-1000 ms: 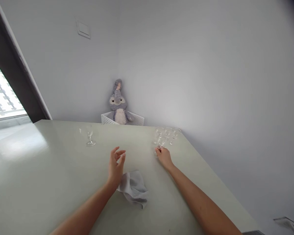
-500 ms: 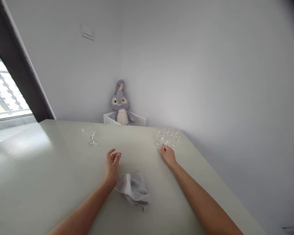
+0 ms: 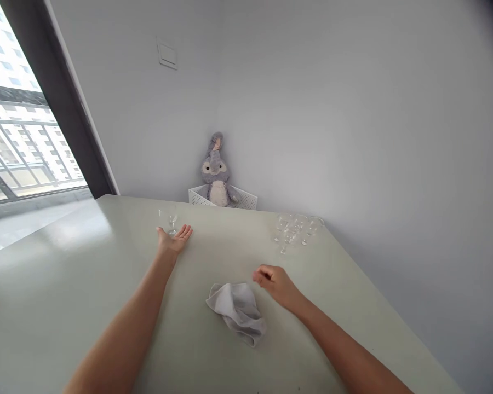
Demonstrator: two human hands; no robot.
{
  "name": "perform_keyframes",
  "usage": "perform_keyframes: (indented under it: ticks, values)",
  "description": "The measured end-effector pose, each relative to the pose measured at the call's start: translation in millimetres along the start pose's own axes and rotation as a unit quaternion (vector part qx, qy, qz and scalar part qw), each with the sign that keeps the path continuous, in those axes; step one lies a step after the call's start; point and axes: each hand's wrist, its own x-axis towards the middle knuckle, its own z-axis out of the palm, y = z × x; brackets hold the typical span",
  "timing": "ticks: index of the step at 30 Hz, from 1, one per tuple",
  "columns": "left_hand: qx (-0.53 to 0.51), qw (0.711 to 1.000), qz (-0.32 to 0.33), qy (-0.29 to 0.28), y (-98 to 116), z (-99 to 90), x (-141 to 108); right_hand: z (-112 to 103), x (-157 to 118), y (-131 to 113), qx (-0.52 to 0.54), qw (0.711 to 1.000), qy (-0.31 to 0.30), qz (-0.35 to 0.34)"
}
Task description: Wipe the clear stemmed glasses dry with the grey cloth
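A clear stemmed glass (image 3: 171, 220) stands at the back left of the table. Just in front of its foot is my left hand (image 3: 173, 239), palm up with fingers spread, holding nothing. My right hand (image 3: 273, 279) is curled closed above the table, near the upper right of a crumpled pale grey cloth (image 3: 238, 309); nothing shows between its fingers. Several clear stemmed glasses (image 3: 298, 227) stand close together at the back right, beyond my right hand.
A grey plush rabbit (image 3: 217, 175) sits in a white perforated basket (image 3: 246, 199) behind the table's back edge. The pale table (image 3: 86, 284) runs to a wall on the right. A window is at the far left.
My left hand has moved forward to the single glass and opened. My right hand has drawn back from the group of glasses toward the cloth. The view has turned slightly left.
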Motion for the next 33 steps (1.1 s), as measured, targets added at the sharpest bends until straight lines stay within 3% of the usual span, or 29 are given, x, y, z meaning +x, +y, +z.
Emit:
perform_keyframes:
  ticks: [3, 7, 9, 11, 12, 15, 17, 22, 27, 30, 33]
  values:
    - [-0.032, 0.999, 0.003, -0.032, 3, 2.2, 10, 21, -13, -27, -0.119, 0.989, -0.027, -0.084]
    - [-0.059, 0.995, 0.022, -0.074, 7, 3.9, 21, 47, -24, -31, -0.212, 0.968, -0.049, -0.125]
    - [-0.066, 0.994, 0.03, -0.079, 10, 4.3, 25, 51, -22, -24, -0.142, 0.983, -0.045, -0.104]
    - [-0.081, 0.993, 0.035, -0.077, 13, 4.9, 27, 47, -15, -17, 0.017, 0.999, -0.031, -0.034]
    - [-0.09, 0.993, 0.035, -0.073, 14, 5.6, 27, 43, -11, -13, 0.115, 0.993, -0.019, 0.012]
    - [-0.097, 0.993, 0.027, -0.061, 9, 10.3, 18, 26, 2, -4, 0.384, 0.915, 0.038, 0.114]
    - [-0.07, 0.995, 0.015, -0.066, -1, 15.2, 6, 17, 6, 1, 0.48, 0.864, 0.078, 0.13]
    - [0.035, 0.984, -0.034, -0.173, -51, 20.7, -39, 9, 6, 7, 0.53, 0.819, 0.174, 0.133]
    - [0.104, 0.956, -0.086, -0.261, -96, 2.6, -79, 1, 0, 5, 0.51, 0.805, 0.289, 0.091]
    - [0.143, 0.936, -0.091, -0.307, -108, -9.1, -93, 0, -2, 0, 0.49, 0.806, 0.323, 0.082]
    - [0.169, 0.924, -0.084, -0.333, -114, -14.0, -101, 6, -2, -12, 0.453, 0.845, 0.278, 0.063]
